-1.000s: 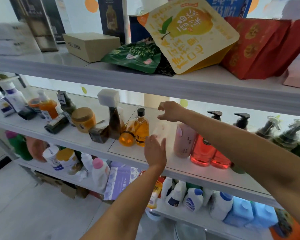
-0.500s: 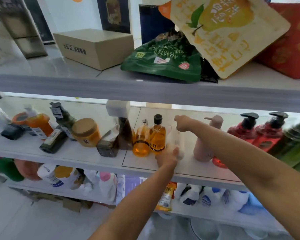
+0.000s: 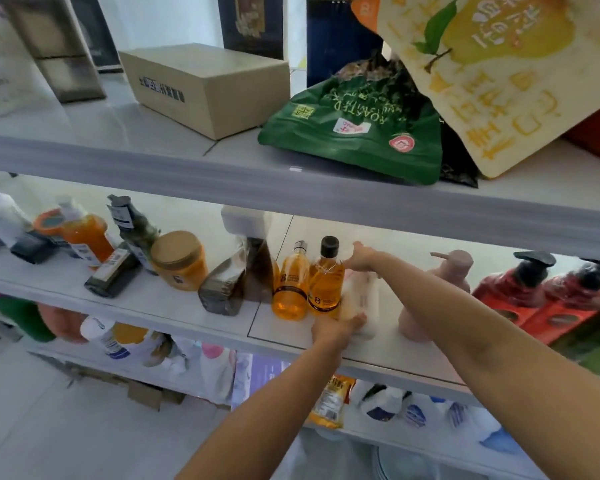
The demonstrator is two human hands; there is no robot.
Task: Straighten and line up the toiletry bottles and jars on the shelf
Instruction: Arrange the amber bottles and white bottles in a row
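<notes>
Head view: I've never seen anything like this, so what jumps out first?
Both hands hold a pale bottle at the front of the middle shelf, the right hand at its top and the left hand at its base, beside two amber bottles. On the top shelf, a big yellow pear pouch leans over a green pouch.

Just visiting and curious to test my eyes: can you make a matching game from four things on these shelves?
1 cardboard box
2 pale bottle
3 dark flat bottle
4 pink pump bottle

A lying on its side
B held by left hand and right hand
C on the top shelf
D upright, right of both hands

Pairs: 1-C, 2-B, 3-A, 4-D
</notes>
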